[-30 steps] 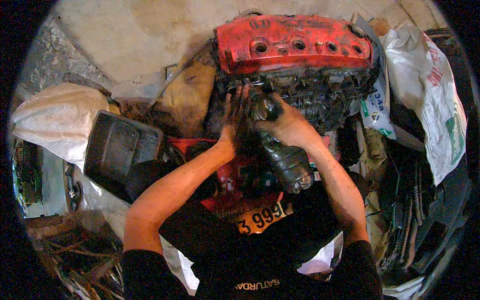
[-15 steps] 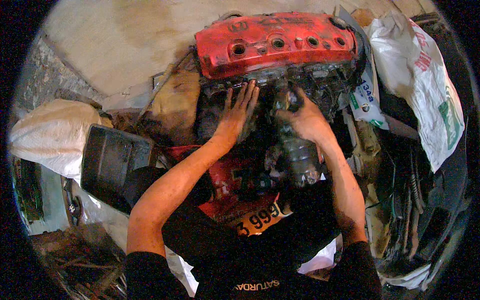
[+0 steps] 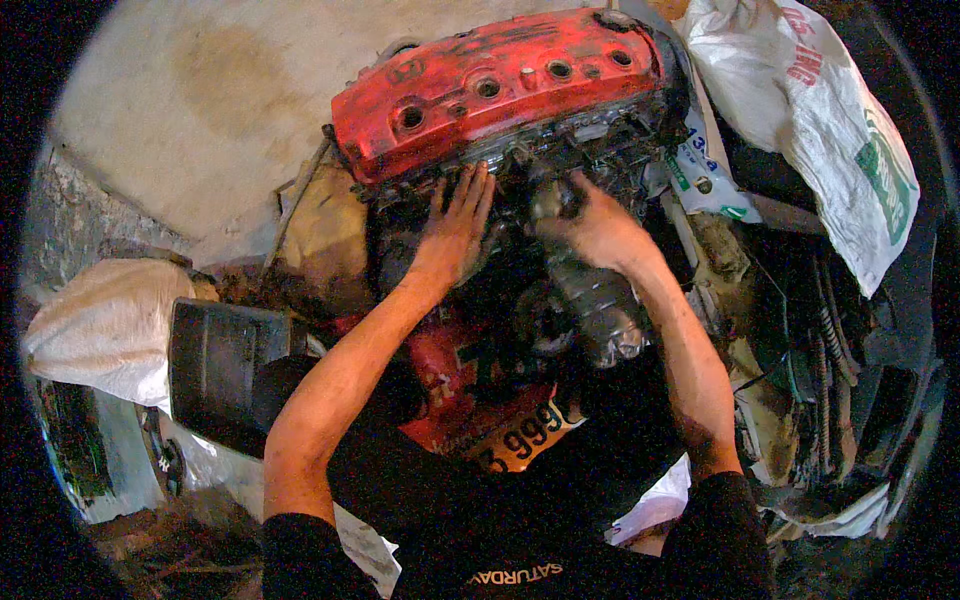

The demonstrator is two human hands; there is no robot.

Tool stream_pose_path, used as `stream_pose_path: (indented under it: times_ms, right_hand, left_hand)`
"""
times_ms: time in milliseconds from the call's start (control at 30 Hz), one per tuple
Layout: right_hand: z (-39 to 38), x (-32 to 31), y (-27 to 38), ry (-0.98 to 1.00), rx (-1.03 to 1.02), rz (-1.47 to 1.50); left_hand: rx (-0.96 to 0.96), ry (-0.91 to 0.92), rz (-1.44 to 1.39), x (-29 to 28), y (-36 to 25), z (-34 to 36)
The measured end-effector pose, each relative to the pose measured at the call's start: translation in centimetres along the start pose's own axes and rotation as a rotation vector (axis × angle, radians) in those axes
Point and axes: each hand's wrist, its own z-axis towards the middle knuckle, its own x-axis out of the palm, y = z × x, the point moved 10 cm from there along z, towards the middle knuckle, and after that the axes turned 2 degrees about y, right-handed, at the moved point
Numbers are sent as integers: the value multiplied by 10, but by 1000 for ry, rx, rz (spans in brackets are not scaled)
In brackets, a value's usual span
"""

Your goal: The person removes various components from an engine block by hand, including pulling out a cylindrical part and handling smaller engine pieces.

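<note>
An engine with a red valve cover (image 3: 500,90) lies in front of me, its row of round holes along the top. My left hand (image 3: 458,225) rests against the dark side of the engine just below the cover, fingers stretched out and holding nothing. To its right, my right hand (image 3: 598,228) curls its thumb and fingers round a dark metallic part (image 3: 549,200) on the engine's near side. Below that hand is a shiny, ribbed, roughly cylindrical piece (image 3: 604,305); I cannot tell whether it joins the part I grip. Shadow hides much of the engine's near side.
Nearer me lies a red panel (image 3: 440,375) with a yellow plate (image 3: 530,440). A black bin (image 3: 225,365) and a pale sack (image 3: 105,330) stand at left. A white printed sack (image 3: 850,130) hangs at right, above hoses (image 3: 825,350). Brown cardboard (image 3: 325,230) leans beside the engine.
The view has turned, so the engine appears farther left and more slanted. My left hand stays flat against its side, and my right hand stays curled at the same dark part.
</note>
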Motion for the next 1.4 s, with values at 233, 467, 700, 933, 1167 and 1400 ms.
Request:
stream_pose_path:
  times_ms: [233,467,700,933,1167,1400]
  right_hand:
    - [3,-16,-15,-18,37,-7]
    - [8,-22,-19,-24,-75,138]
    - [3,-40,-25,-50,-20,95]
    - [14,-57,-54,-72,6,-28]
    - [18,-90,-74,-98,8,65]
    - [40,-110,-103,-151,-34,169]
  left_hand:
    - [16,-60,-313,-2,-15,19]
    - [30,-110,-411,-2,-16,23]
    - [-50,-95,-401,-13,-20,54]
    - [41,-218,-414,-10,-39,91]
    - [-59,-153,-479,-29,-55,119]
    - [116,-83,-349,-17,-81,148]
